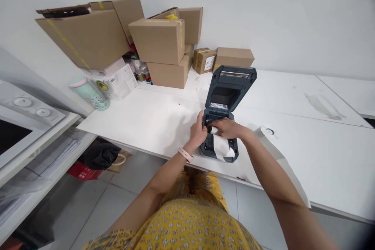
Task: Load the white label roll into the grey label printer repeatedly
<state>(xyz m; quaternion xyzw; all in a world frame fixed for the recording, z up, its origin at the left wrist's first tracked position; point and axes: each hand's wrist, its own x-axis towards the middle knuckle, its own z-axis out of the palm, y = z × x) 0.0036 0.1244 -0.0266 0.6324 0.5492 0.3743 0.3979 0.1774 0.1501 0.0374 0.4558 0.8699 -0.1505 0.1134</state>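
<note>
A dark grey label printer stands on the white table close to my body, its lid raised. Inside lies a white paper roll, with its loose end hanging over the printer's front. My left hand grips the printer's left side, thumb over the inner edge by the roll's end. Reaching in from the right, my right hand has its fingers curled over the roll and hides much of it. To the right, a second roll with a long strip of paper unrolled lies partly behind my right forearm.
Cardboard boxes are stacked at the back left, with two smaller boxes against the wall. A mint green tumbler leans near a white box. A microwave stands on a shelf at far left. The table's front edge runs before me.
</note>
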